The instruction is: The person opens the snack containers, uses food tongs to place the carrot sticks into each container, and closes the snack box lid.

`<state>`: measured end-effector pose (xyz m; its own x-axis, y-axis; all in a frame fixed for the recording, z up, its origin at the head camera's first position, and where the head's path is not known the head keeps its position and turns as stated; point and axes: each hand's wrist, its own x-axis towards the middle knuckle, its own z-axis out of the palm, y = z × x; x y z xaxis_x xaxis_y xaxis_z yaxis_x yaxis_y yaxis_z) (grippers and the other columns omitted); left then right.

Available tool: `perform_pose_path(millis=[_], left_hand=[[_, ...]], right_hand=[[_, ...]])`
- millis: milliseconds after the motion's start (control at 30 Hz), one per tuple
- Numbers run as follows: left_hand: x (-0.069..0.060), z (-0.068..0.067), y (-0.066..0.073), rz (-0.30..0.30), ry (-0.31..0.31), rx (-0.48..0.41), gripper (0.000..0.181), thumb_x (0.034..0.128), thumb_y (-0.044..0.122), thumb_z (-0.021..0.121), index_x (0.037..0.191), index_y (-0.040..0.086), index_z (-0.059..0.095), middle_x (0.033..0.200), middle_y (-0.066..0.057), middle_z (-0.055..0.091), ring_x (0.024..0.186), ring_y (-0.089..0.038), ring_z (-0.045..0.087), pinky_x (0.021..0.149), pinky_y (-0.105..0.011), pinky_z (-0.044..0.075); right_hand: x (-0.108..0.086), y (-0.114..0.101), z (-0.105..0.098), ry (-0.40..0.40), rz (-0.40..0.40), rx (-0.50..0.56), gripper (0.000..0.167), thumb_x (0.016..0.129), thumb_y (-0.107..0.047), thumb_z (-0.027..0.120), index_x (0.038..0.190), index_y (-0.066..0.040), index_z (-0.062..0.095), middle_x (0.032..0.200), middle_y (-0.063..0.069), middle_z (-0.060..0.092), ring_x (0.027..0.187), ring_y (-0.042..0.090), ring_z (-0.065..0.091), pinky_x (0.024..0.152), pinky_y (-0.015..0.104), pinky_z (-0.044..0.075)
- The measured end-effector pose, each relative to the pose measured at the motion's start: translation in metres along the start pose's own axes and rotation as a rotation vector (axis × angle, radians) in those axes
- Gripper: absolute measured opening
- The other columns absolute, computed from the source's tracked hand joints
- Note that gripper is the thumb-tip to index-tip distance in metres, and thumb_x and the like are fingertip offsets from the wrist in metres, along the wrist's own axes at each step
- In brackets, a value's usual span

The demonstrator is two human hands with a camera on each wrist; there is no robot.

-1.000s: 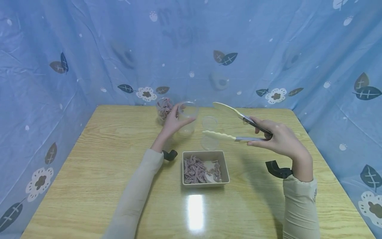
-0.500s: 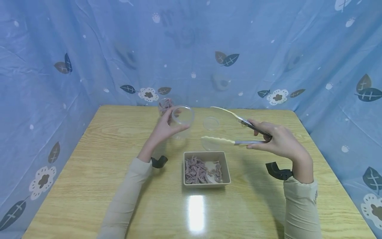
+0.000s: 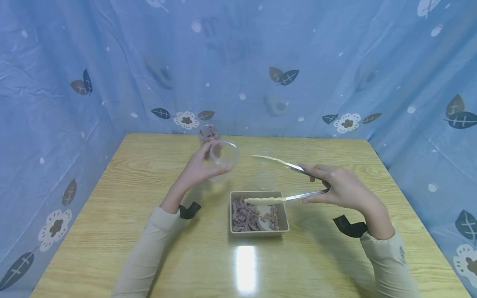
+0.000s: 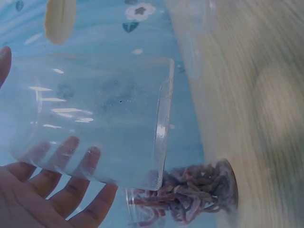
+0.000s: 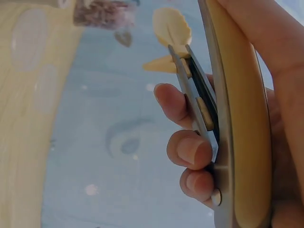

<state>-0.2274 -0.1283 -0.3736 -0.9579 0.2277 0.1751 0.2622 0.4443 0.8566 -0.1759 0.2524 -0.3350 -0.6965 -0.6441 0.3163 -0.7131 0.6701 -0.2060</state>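
My left hand point(image 3: 195, 169) grips a clear plastic jar point(image 4: 99, 109) held tilted above the table, its round mouth showing in the head view. Nothing lies inside that jar. Fingers and thumb wrap its sides. My right hand point(image 3: 340, 186) holds metal tongs point(image 3: 305, 195) with cream tips, their two arms spread apart. The lower tip is over the back of a beige rectangular box point(image 3: 285, 215); the upper tip is higher, above the table. Purplish-brown strips point(image 3: 244, 217) lie in the box, mostly on its left, with part of the pale bottom showing.
Behind my left hand stands a second clear jar point(image 3: 208, 131) filled with similar strips, partly hidden. Two clear round lids point(image 3: 264, 180) lie on the wooden table point(image 3: 112, 198) behind the box. A blue patterned curtain point(image 3: 238, 62) hangs around the table's back and sides.
My left hand has drawn the clear jar left and nearer, tilting its mouth more toward me. The tongs have come down and nearer, their lower tip now over the box.
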Motion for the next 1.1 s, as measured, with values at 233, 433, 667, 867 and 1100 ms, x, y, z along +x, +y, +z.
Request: perform_pose_path(millis=[233, 433, 667, 867, 1100], left_hand=[[-0.014, -0.001, -0.008, 0.015, -0.066, -0.003, 0.084, 0.0623, 0.048, 0.082, 0.134, 0.030, 0.043, 0.133, 0.000, 0.050, 0.125, -0.030, 0.044, 0.100, -0.056, 0.037], [-0.026, -0.005, -0.008, 0.017, -0.116, 0.068, 0.085, 0.0627, 0.052, 0.080, 0.136, 0.031, 0.041, 0.134, 0.001, 0.050, 0.127, -0.027, 0.042, 0.103, -0.059, 0.032], [-0.037, -0.006, -0.012, 0.031, -0.171, 0.170, 0.088, 0.0612, 0.056, 0.079, 0.136, 0.027, 0.043, 0.127, 0.000, 0.055, 0.120, -0.024, 0.048, 0.101, -0.054, 0.037], [-0.047, -0.006, -0.013, 0.044, -0.211, 0.182, 0.086, 0.0617, 0.059, 0.077, 0.135, 0.032, 0.042, 0.125, 0.002, 0.056, 0.119, -0.021, 0.049, 0.099, -0.053, 0.039], [-0.054, -0.006, -0.013, 0.054, -0.245, 0.185, 0.081, 0.0616, 0.055, 0.079, 0.132, 0.036, 0.044, 0.126, 0.004, 0.056, 0.117, -0.018, 0.050, 0.099, -0.053, 0.040]], right_hand=[[-0.006, -0.007, -0.003, -0.063, -0.051, -0.103, 0.078, 0.066, -0.057, 0.074, 0.131, -0.018, 0.054, 0.080, -0.017, 0.048, 0.050, -0.007, 0.031, 0.045, 0.013, 0.029], [-0.007, -0.011, -0.004, -0.156, -0.060, -0.094, 0.075, 0.067, -0.056, 0.073, 0.130, -0.019, 0.055, 0.079, -0.019, 0.049, 0.049, -0.008, 0.031, 0.044, 0.012, 0.029], [-0.005, -0.015, -0.002, -0.256, -0.058, -0.052, 0.072, 0.072, -0.060, 0.067, 0.128, -0.016, 0.057, 0.087, -0.015, 0.058, 0.063, -0.005, 0.053, 0.047, 0.012, 0.036], [-0.002, -0.018, -0.005, -0.276, -0.083, -0.007, 0.069, 0.073, -0.058, 0.066, 0.125, -0.014, 0.059, 0.087, -0.018, 0.058, 0.068, -0.004, 0.056, 0.050, 0.013, 0.041], [0.009, -0.023, -0.008, -0.397, -0.048, -0.017, 0.072, 0.074, -0.063, 0.062, 0.127, -0.013, 0.058, 0.082, -0.015, 0.057, 0.056, -0.007, 0.046, 0.048, 0.015, 0.037]])
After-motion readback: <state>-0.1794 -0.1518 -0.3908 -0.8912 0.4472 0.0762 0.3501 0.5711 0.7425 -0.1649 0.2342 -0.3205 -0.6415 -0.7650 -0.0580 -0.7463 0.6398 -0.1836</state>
